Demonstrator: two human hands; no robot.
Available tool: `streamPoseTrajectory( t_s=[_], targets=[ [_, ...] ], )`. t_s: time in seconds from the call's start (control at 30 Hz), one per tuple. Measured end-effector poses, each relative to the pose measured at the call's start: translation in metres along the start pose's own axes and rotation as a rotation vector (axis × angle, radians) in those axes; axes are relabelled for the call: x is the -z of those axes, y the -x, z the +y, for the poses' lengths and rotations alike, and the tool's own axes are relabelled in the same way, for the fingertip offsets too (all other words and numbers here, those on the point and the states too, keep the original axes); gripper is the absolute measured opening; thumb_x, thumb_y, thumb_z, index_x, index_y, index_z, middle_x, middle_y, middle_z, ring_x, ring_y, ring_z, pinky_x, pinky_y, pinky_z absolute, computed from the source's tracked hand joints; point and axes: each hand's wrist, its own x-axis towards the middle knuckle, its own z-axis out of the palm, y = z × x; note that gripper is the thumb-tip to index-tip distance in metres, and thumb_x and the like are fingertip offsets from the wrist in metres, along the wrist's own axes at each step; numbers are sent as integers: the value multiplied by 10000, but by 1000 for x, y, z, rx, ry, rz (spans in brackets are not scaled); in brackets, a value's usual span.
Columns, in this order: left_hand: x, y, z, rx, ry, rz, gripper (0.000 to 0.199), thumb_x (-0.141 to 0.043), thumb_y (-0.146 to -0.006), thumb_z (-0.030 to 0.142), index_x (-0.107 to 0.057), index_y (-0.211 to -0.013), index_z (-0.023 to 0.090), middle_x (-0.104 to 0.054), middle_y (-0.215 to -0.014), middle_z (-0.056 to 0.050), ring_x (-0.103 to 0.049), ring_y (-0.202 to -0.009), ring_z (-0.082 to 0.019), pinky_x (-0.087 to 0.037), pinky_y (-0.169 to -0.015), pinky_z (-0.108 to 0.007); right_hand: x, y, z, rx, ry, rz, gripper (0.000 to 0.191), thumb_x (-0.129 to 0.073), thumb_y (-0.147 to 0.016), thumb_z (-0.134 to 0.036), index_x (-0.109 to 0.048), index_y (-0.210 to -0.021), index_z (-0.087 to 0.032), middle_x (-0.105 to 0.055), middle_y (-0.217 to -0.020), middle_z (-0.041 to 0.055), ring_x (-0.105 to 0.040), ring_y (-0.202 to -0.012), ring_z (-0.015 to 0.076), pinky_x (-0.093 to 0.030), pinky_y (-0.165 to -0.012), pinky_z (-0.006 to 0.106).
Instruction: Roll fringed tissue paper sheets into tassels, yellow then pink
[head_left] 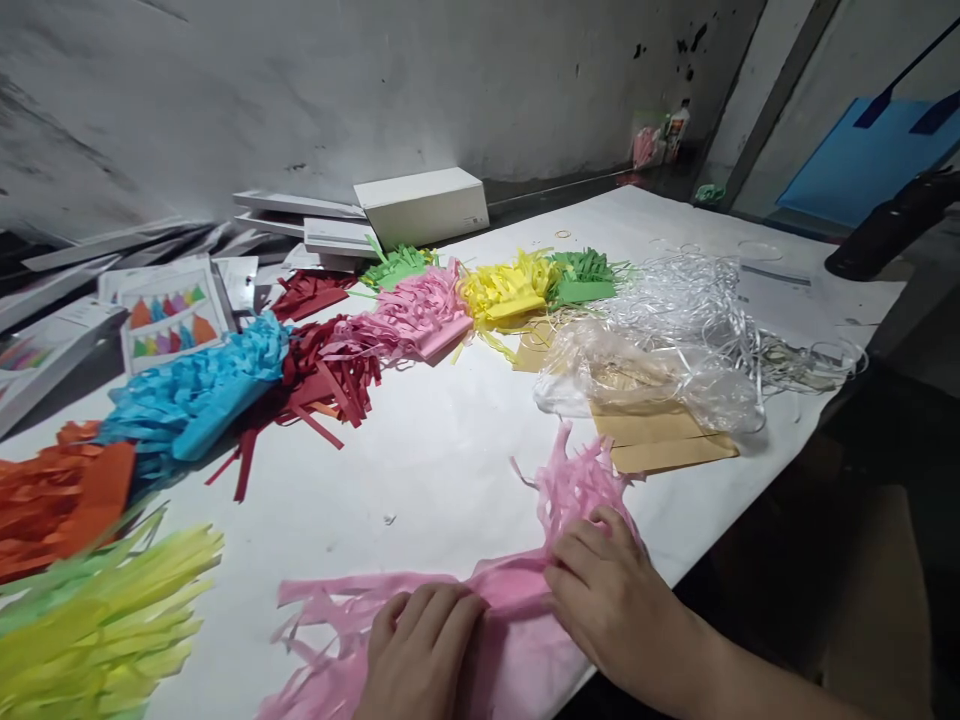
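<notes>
A pink tissue paper tassel (517,585), fringed at both ends, lies across the near edge of the white table. My left hand (424,650) rests on its near side with fingers curled onto the paper, the fingertips partly hidden. On the right, my right hand (611,585) grips the same tissue where the solid middle meets the upper fringe (577,475). Its fingers are bent and closed on the paper. The sheet's middle looks bunched between the two hands. Fringe strips spread out loosely to the left of my left hand.
Fringed paper piles stand around: yellow (510,285), pink (409,320), blue (199,390), dark red (330,375), orange (67,500), and yellow-green (112,620). White cords (675,300), plastic wrap (675,375) and brown envelopes (660,435) lie right. Flat boxes (176,310) and a white box (420,205) line the wall.
</notes>
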Motion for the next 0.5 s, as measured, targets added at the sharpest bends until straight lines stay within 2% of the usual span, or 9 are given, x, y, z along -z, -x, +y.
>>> streamPoseTrajectory(
  t_s=[0.07,0.17,0.27,0.4,0.5],
  targets=[
    [2,-7,1,111,29,-43,290,-569,-848,78,-577,-1066,269,-729,-961,40,-659,-880,-185,-327,-886,-366,-4,-5,-4,-97,4,65,174,-637,-921,-135,-581,-767,-195,-609,-822,29,-536,-862,229,-323,-1001,482],
    [4,-19,10,275,-2,-81,110,-530,-941,172,-550,-879,261,-683,-795,40,-637,-749,-218,-334,-813,-406,-9,-12,-7,-203,43,122,182,-645,-888,-113,-579,-741,-195,-594,-786,26,-523,-806,223,-355,-958,478],
    [3,-27,21,390,-55,-79,239,-479,-992,267,-492,-754,258,-633,-701,21,-599,-673,-242,-349,-758,-429,-11,-17,-7,-265,82,122,137,-668,-847,-100,-607,-763,-189,-599,-784,30,-519,-790,227,-368,-945,479],
    [-1,-27,21,390,-33,-35,250,-494,-987,253,-488,-738,256,-622,-672,37,-590,-647,-224,-356,-751,-423,-11,-17,-6,-269,67,130,119,-657,-852,-88,-618,-801,-187,-600,-794,25,-518,-787,220,-381,-928,457],
    [-1,-23,14,300,-8,27,141,-536,-967,221,-544,-830,254,-667,-718,48,-627,-680,-199,-352,-793,-420,-11,-13,-5,-231,36,148,155,-634,-875,-76,-589,-781,-192,-596,-799,17,-520,-795,211,-369,-969,463]
  ],
)
